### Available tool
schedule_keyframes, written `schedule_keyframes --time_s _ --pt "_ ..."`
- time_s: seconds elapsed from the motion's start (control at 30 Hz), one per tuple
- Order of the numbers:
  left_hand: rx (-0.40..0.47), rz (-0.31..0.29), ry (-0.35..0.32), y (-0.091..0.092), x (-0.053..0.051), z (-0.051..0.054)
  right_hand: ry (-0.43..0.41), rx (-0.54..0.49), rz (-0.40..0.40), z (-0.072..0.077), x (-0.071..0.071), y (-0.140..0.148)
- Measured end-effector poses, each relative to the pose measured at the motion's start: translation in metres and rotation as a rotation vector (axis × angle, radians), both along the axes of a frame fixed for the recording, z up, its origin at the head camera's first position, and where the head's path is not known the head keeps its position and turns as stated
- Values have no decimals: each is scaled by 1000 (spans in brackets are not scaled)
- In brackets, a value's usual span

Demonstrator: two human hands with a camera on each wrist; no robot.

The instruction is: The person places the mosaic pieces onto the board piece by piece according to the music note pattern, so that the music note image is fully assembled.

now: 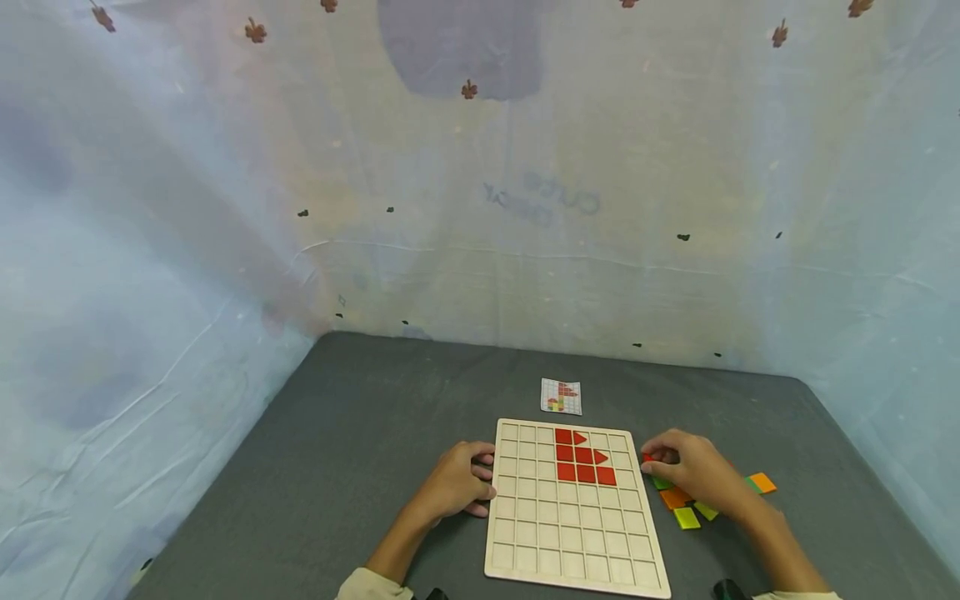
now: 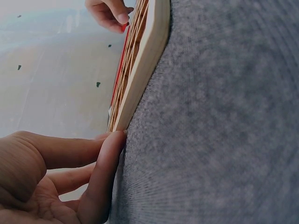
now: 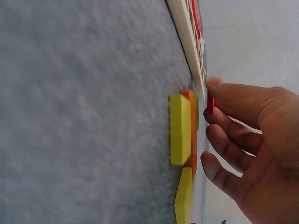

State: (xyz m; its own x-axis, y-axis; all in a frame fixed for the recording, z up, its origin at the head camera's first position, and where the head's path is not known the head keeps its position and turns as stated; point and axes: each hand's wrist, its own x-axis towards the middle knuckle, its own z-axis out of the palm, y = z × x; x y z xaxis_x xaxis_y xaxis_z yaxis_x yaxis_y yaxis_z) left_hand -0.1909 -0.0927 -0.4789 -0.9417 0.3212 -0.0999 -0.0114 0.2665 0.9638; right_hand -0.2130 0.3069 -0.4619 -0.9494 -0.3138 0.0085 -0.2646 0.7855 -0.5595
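A: "Where is the red tile?"
B: "At two o'clock of the board, pinched in your right hand; your left hand, fingers loosely bent, touches the nine-o'clock edge."

Both bare forearms reach forward; the bare left hand holds thumb and a fingertip close together, while the right hand pinches between thumb and, apparently, forefinger, its other fingers loosely curved.
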Motion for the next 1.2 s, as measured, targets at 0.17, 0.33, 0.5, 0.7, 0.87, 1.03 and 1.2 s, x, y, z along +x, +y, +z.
schedule_keyframes --time_s 0.17,0.33,0.5,0.7,0.87,1.03,1.2 --pt "5 -2 3 0 0 0 6 -43 46 -1 6 -7" --pt "3 0 5 0 1 1 -8 -39 64 -1 9 -14" --pt "0 2 3 0 1 1 -16 -41 92 -1 9 -20" --pt "0 0 2 0 1 1 15 -47 131 -3 8 -25" --pt "-13 -2 0 0 1 0 36 -33 140 -3 8 -29" --pt "-33 4 0 1 1 -1 27 -33 143 -2 9 -32" --pt "-34 8 3 1 0 -2 20 -49 149 0 11 -33"
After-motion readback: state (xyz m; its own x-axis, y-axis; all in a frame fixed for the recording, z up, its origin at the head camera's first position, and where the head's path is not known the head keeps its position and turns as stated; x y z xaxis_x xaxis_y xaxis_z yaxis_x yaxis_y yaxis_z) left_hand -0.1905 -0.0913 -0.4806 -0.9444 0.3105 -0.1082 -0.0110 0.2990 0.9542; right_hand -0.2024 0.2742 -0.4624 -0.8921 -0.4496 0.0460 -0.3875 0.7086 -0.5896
